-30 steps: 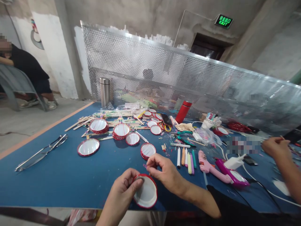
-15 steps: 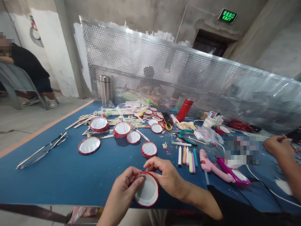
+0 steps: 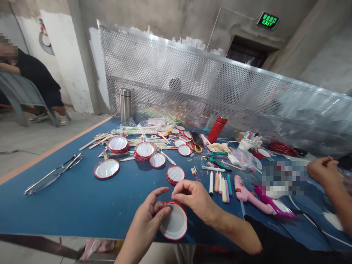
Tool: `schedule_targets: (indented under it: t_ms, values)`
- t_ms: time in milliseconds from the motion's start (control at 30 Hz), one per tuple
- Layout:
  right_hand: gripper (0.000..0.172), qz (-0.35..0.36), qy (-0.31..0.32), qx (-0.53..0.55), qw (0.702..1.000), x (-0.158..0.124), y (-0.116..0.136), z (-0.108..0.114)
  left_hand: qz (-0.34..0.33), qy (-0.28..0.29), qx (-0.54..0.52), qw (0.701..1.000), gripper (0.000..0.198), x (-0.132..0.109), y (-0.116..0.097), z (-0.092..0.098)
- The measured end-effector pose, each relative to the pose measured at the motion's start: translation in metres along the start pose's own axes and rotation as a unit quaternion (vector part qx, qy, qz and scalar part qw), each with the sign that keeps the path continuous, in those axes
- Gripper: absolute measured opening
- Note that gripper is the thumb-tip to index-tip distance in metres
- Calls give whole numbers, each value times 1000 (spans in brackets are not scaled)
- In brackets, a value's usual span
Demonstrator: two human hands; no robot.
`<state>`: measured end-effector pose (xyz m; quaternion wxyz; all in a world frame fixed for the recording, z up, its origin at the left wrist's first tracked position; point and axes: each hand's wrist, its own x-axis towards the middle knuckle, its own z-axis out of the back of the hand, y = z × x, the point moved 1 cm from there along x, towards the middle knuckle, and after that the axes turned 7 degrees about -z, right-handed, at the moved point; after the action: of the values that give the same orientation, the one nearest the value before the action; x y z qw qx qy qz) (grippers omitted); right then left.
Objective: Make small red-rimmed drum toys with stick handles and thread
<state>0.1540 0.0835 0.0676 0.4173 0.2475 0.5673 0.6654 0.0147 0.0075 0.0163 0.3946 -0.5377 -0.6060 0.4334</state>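
Observation:
My left hand (image 3: 150, 216) grips a round jar lid (image 3: 176, 222) by its left edge, thumb on the white inner face and fingers behind. The lid has a red rim and is tilted towards me over the table's front edge. Just above the rim, my right hand (image 3: 195, 200) has thumb and forefinger pinched together; anything between them is too small to make out. Beyond my hands stands a short stack of red-rimmed lids (image 3: 175, 174). Another single lid (image 3: 106, 169) lies flat to the left.
Markers (image 3: 224, 187) and a pink glue gun (image 3: 251, 198) lie to the right. Craft sticks (image 3: 95, 141), pliers (image 3: 218, 159) and a red flask (image 3: 217, 130) are farther back. Glasses (image 3: 55, 174) rest at left. A co-worker's hand (image 3: 324, 170) is at far right.
My right hand has drawn up off the lid's rim, its fingertips now pinched just above it. My left hand still grips the lid, with its forefinger more extended. The view has shifted slightly.

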Motion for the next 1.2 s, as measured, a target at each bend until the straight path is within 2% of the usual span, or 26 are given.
schedule_targets:
  t_ms: [200, 333, 433, 533, 600, 667, 767, 867, 967, 1033, 1200]
  values:
    - [13, 19, 14, -40, 999, -4, 4, -6, -9, 5, 13, 1000, 38, -1, -3, 1]
    - [15, -2, 15, -58, 998, -7, 4, -7, -26, 9, 44, 999, 28, -2, -4, 3]
    - [18, -43, 14, -65, 997, -9, 2, -6, -33, 17, 58, 998, 26, -3, -4, 4]
    - [21, -80, 60, -27, 995, -7, 1, -4, -34, 8, 67, 997, 28, -4, -3, 5]
    - [22, -85, 98, 7, 992, -6, 1, -3, -31, 10, 62, 998, 31, -5, -3, 5]
    - [19, -78, 105, 22, 991, -5, 3, -1, -25, 30, 56, 998, 32, -5, -2, 6]
    - [13, -80, 70, 45, 993, -5, 7, -3, -20, 89, 65, 994, 30, -5, -2, 6]
    - [17, -96, 29, 101, 990, -4, 11, -6, -9, 133, 71, 989, 24, -4, -1, 5]
    - [23, -80, -8, 154, 985, -1, 12, -6, -16, 130, 85, 988, 19, -3, -1, 4]
    - [25, -51, -37, 152, 986, 0, 12, -1, -17, 122, 87, 989, 20, -3, -2, 3]
    - [21, 38, -69, -6, 997, -10, 12, 10, -10, 88, 49, 995, 31, -3, -5, -2]
